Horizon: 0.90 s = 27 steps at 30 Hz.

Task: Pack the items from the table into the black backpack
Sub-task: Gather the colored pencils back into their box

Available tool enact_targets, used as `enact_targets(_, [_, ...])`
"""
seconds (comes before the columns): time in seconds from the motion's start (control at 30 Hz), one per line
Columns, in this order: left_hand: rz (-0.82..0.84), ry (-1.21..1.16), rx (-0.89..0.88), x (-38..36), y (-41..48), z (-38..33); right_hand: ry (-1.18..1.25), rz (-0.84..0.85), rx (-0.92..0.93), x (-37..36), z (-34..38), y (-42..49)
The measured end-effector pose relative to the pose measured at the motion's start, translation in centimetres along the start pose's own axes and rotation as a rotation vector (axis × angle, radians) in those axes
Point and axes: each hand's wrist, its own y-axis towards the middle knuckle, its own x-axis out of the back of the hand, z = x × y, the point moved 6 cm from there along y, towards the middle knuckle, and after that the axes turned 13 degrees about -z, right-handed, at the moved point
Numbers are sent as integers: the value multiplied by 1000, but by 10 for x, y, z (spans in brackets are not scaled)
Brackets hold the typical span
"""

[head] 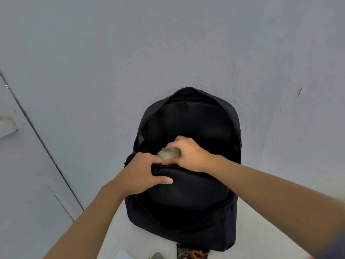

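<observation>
The black backpack [188, 199] stands upright on a pale table [119, 238], leaning against a grey wall, its main compartment unzipped and gaping. My left hand [143, 172] grips the front edge of the opening, thumb lying across the front panel. My right hand [188, 154] holds a pale, rounded beige item [168, 153] inside the mouth of the bag, fingers curled over its top. Most of that item is hidden by my fingers and the dark interior.
At the bottom edge, in front of the bag, lie a dark patterned item [192, 253], a grey-white object [158, 256] and a white sheet corner [124, 256]. A grey door with a handle [8, 126] stands at the left.
</observation>
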Motion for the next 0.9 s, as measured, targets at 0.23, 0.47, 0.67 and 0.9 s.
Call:
enact_targets(0.23, [-130, -123, 32, -7, -11, -8, -248, 320, -37, -24, 15, 10])
enact_targets(0.47, [-139, -102, 42, -6, -19, -12, -394, 121, 79, -14, 23, 6])
enact_targets(0.67, [-152, -98, 47, -6, -19, -10, -280, -34, 17, -7, 11, -2])
enact_targets(0.9, [-192, -147, 17, -8, -24, -13, -173, 286, 17, -19, -2, -13])
